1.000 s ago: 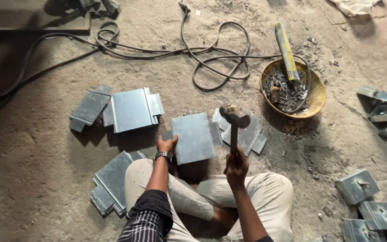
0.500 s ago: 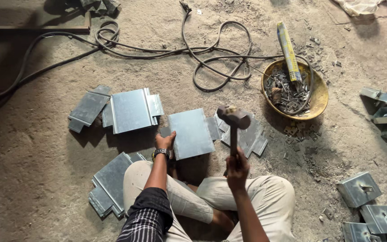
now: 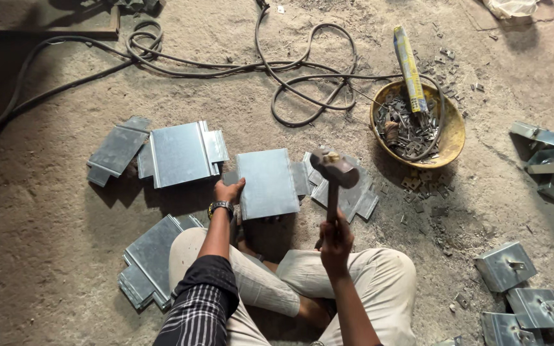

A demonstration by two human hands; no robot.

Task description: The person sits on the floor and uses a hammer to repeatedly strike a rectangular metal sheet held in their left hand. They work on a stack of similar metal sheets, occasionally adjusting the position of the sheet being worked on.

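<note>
Two hands are working over a dusty floor [image 3: 46, 269], the person sitting cross-legged at 6 o'clock. Largest metal first: a folded sheet [image 3: 179, 154] is lying at 10 o'clock, a stack of sheets [image 3: 149, 263] is sitting by the left knee at 8 o'clock, and more bent pieces [image 3: 524, 288] are lying at 4 o'clock. A yellow bowl [image 3: 453, 131] of small scrap is standing at 2 o'clock, a cable [image 3: 302, 70] looping at 12.

The plate [image 3: 267, 182], grey, dull, roughly rectangular with its long axis running 12 to 6, is lying flat just ahead of the knees. The left hand [image 3: 227, 191] is the nearer one, touching the plate's left edge, fingers curled over it and pinning it down. The right hand [image 3: 336, 240] is closing in a fist round the handle of a hammer [image 3: 333, 170]; the head is hanging raised, just to the plate's right at 1 o'clock from that hand, apart from the metal.
</note>
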